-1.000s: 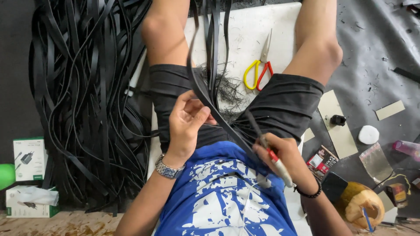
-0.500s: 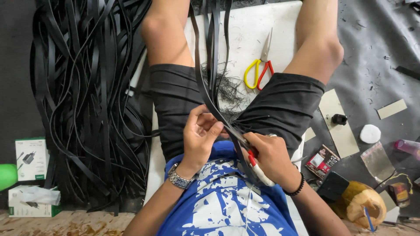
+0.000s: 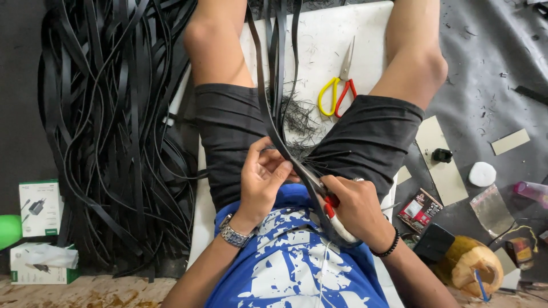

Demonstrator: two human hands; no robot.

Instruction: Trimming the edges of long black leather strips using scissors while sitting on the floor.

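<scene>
Across the lap, the left hand (image 3: 262, 182) pinches a black strip (image 3: 268, 120); the right hand (image 3: 357, 208) grips a red-and-white cutter (image 3: 334, 219). Strip seems light, floppy, best pinched near the blade.

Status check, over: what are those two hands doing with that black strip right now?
Left hand pinching the black strip over the lap. Right hand gripping a red-and-white cutter against it. Scissors lie unused on the white sheet.
</scene>
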